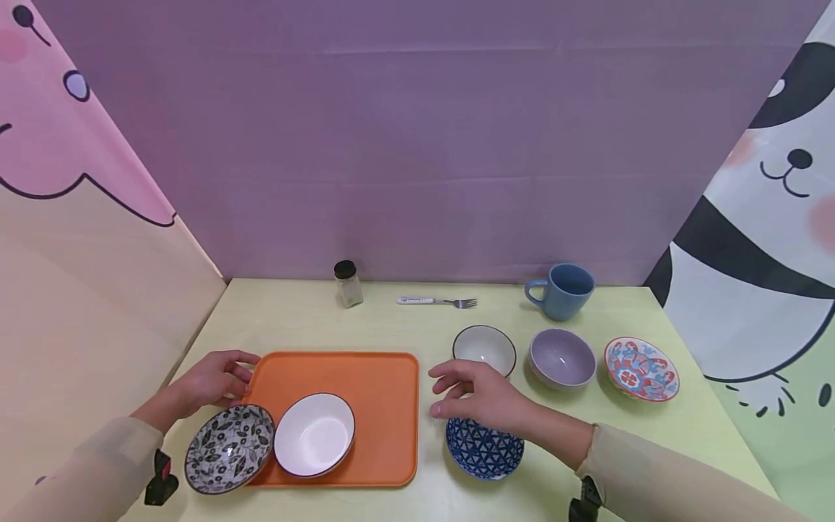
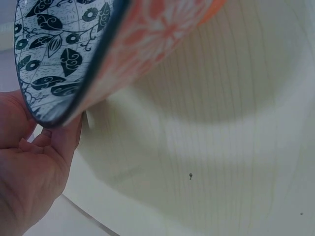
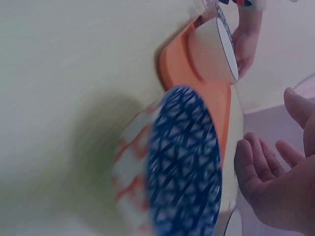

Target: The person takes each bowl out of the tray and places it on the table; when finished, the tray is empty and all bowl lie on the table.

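My left hand (image 1: 215, 380) is at the left rim of an orange tray (image 1: 385, 420), its fingers loosely bent and its fingertips overlapping the rim in the head view. Just in front of it is a bowl with a black-and-white leaf pattern (image 1: 230, 449), which overlaps the tray's left edge. A white bowl with a dark rim (image 1: 314, 435) stands on the tray. My right hand (image 1: 483, 395) hovers over a blue bowl with a triangle pattern (image 1: 485, 453), fingers loosely curved and holding nothing. In the right wrist view that hand is beside the blue bowl (image 3: 184, 167), apart from it.
Behind my right hand stand a white bowl with a dark rim (image 1: 484, 344), a purple bowl (image 1: 562, 359) and a red-and-blue patterned bowl (image 1: 642, 368). Along the back are a black-capped glass jar (image 1: 349, 284), a fork (image 1: 437, 301) and a blue mug (image 1: 565, 291). A purple backdrop (image 1: 417, 145) rises behind.
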Demonstrator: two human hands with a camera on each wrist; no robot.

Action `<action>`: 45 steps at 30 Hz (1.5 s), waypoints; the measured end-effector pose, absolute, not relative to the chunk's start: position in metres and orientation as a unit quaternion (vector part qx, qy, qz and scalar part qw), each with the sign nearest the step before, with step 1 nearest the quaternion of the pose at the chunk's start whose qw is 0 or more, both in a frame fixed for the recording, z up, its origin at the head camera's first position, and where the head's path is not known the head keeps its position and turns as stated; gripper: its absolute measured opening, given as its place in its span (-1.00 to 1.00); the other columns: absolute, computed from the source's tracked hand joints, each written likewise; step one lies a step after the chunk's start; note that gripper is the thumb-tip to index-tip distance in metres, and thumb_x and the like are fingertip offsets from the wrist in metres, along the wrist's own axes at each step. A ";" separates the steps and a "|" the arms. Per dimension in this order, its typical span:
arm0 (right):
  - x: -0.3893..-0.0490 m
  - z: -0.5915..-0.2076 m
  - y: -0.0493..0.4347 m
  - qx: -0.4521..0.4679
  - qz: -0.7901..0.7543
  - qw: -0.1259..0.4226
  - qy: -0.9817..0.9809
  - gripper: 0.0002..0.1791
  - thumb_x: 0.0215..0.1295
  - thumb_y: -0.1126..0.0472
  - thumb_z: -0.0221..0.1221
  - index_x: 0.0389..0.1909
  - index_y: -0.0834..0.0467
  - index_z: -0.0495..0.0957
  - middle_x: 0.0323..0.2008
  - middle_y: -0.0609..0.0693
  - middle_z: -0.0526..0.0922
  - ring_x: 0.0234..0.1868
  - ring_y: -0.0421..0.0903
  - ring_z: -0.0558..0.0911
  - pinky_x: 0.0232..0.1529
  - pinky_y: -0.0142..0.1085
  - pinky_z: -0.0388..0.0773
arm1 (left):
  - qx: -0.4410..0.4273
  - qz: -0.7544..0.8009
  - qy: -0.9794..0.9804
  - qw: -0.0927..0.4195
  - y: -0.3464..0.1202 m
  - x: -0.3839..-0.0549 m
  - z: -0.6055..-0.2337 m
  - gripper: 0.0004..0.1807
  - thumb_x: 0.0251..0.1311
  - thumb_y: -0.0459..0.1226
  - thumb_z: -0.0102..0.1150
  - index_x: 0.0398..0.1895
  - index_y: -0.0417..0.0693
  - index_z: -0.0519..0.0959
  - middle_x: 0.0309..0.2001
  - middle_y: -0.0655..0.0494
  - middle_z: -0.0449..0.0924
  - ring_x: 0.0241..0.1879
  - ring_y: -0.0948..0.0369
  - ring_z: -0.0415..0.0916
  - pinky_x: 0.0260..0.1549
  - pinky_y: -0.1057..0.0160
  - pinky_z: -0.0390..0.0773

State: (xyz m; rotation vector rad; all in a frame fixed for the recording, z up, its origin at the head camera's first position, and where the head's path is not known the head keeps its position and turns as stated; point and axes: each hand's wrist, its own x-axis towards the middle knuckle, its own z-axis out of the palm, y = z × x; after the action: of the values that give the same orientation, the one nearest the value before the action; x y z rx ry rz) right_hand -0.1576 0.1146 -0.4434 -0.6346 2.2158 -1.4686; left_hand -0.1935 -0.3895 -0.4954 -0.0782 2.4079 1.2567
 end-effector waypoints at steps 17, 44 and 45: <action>-0.162 -0.453 0.024 -0.191 -0.569 0.356 0.717 -0.25 0.14 0.31 0.48 0.37 0.02 0.44 0.14 0.16 0.61 -0.05 -0.04 0.73 -0.06 -0.17 0.72 | -0.035 0.446 0.868 0.215 -0.386 -0.194 -0.492 -0.33 0.23 -0.52 0.16 0.43 -0.40 0.25 -0.05 -0.21 0.54 -0.22 0.03 0.62 -0.23 0.07 0.76; -0.159 -0.477 -0.016 -0.154 -0.528 0.357 0.755 -0.09 0.01 0.31 0.55 0.42 0.06 0.38 -0.02 -0.02 0.65 -0.05 -0.09 0.63 -0.12 -0.15 0.70 | -0.033 0.449 0.867 0.214 -0.387 -0.194 -0.492 -0.33 0.22 -0.52 0.16 0.42 -0.40 0.25 -0.03 -0.23 0.55 -0.21 0.04 0.63 -0.22 0.05 0.76; -0.159 -0.478 -0.017 -0.152 -0.531 0.356 0.754 -0.10 0.01 0.31 0.55 0.42 0.07 0.38 -0.03 -0.02 0.65 -0.06 -0.09 0.62 -0.14 -0.15 0.70 | -0.033 0.449 0.867 0.214 -0.387 -0.194 -0.492 -0.33 0.21 -0.52 0.16 0.42 -0.40 0.25 -0.03 -0.23 0.55 -0.21 0.04 0.63 -0.22 0.05 0.76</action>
State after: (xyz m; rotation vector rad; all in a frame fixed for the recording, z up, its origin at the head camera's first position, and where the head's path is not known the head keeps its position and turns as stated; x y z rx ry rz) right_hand -0.1594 -0.0167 -0.4779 -0.3922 1.9465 -1.3705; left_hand -0.1938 -0.3870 -0.4922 -0.0922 2.4054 1.2457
